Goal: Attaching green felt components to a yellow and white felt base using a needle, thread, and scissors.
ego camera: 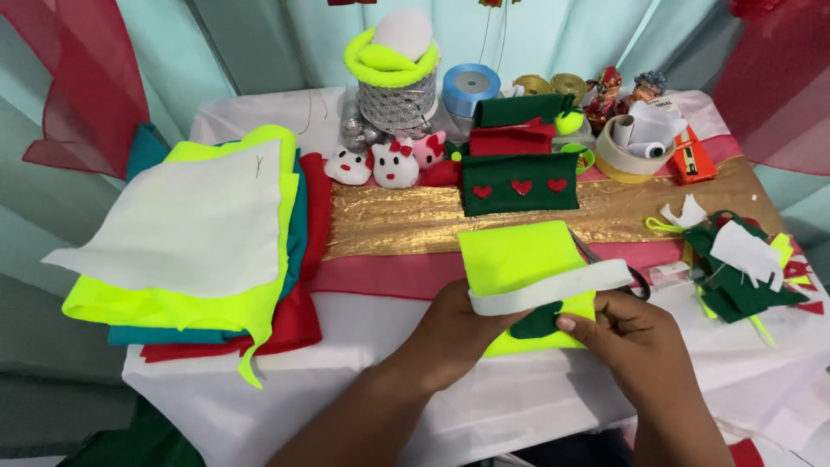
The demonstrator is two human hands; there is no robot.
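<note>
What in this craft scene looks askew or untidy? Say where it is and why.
The white felt strip lies slanted across the neon yellow felt piece held by the left hand and right hand, not square to its edge. At the right, green, white and red felt scraps lie in a loose heap.

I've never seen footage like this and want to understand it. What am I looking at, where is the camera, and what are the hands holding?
There is no machine here, only a person's two bare hands. The single picture comes from a camera worn on the person's head, looking down at a craft table covered in white cloth.

The left hand and right hand hold a neon yellow felt piece between them, with a white felt strip laid across it and a small dark green felt shape at its lower part.

To the left lies a stack of felt sheets. Behind are small plush toys, a green felt pouch with red hearts, ribbon rolls and, to the right, felt scraps.
</note>
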